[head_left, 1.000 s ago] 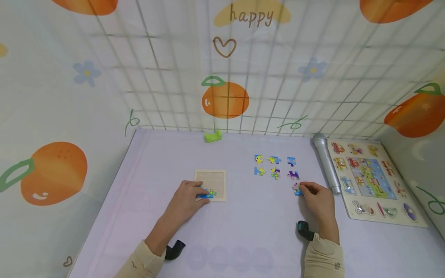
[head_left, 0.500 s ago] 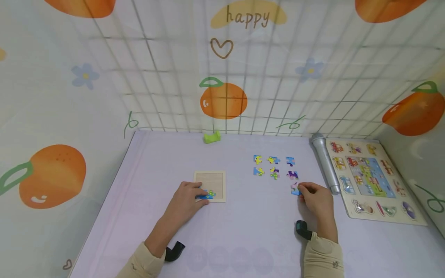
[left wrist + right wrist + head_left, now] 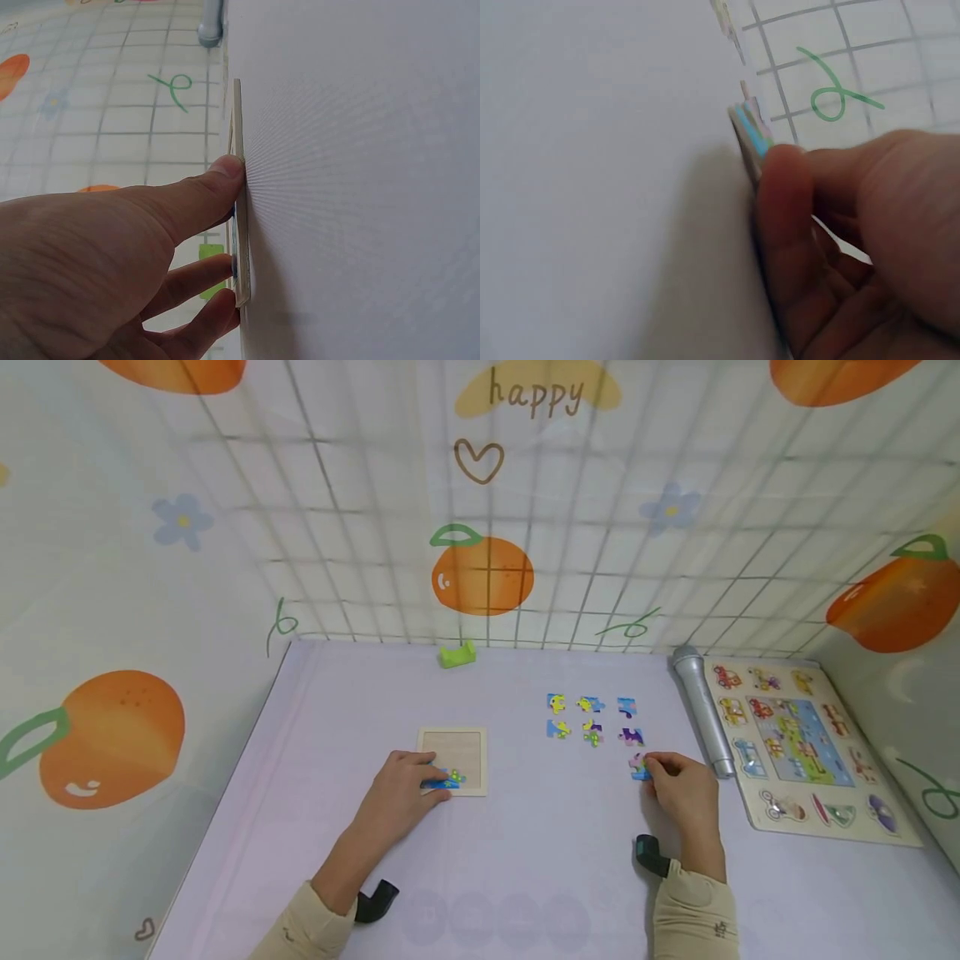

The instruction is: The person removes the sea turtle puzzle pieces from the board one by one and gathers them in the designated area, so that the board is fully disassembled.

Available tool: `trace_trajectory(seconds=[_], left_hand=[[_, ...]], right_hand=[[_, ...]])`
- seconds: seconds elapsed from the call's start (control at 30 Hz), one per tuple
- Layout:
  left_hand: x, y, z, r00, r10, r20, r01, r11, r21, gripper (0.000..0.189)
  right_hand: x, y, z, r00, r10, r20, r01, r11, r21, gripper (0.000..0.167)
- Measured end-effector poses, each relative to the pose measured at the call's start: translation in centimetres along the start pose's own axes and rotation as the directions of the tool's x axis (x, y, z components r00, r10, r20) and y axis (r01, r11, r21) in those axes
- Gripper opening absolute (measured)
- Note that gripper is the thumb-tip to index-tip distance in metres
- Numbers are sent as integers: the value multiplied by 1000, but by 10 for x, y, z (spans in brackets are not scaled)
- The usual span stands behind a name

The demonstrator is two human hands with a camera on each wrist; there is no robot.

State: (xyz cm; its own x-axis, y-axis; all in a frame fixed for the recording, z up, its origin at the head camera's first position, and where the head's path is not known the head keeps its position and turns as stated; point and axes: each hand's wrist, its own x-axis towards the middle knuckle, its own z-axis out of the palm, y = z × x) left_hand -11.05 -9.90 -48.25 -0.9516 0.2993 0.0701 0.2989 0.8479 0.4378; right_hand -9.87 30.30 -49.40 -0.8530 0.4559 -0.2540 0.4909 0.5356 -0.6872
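My left hand (image 3: pixel 401 793) holds the near-left part of a square wooden puzzle tray (image 3: pixel 483 760). In the left wrist view its thumb presses the tray's edge (image 3: pixel 238 127), while other fingers reach the tray further along. Blue and green jigsaw pieces (image 3: pixel 452 780) lie along the tray's near side, partly hidden under the fingers. With thumb and fingertips, my right hand (image 3: pixel 684 789) pinches a pink and blue jigsaw piece (image 3: pixel 638 766). The right wrist view shows this piece (image 3: pixel 751 131) edge-on, tilted close over the table.
Several loose jigsaw pieces (image 3: pixel 592 718) lie in two rows beyond the right hand. A silver microphone-shaped tube (image 3: pixel 703 714) and a large picture puzzle board (image 3: pixel 817 760) lie at the right. A small green block (image 3: pixel 457 655) stands near the back wall.
The piece in my right fingers shifts and turns slightly, while the right hand stays nearly in place. My left hand and the tray keep their positions.
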Motion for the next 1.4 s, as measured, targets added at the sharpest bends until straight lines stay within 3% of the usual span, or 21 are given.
trace_trajectory(seconds=[0.97, 1.4], left_hand=[[0, -1, 0, 1000, 11, -6, -11, 1000, -9, 30], [-1, -3, 1, 1000, 14, -8, -14, 1000, 2, 28]], right_hand=[[-4, -6, 7, 998, -7, -66, 7, 1000, -5, 23], [-4, -5, 5, 997, 14, -70, -10, 999, 48, 26]])
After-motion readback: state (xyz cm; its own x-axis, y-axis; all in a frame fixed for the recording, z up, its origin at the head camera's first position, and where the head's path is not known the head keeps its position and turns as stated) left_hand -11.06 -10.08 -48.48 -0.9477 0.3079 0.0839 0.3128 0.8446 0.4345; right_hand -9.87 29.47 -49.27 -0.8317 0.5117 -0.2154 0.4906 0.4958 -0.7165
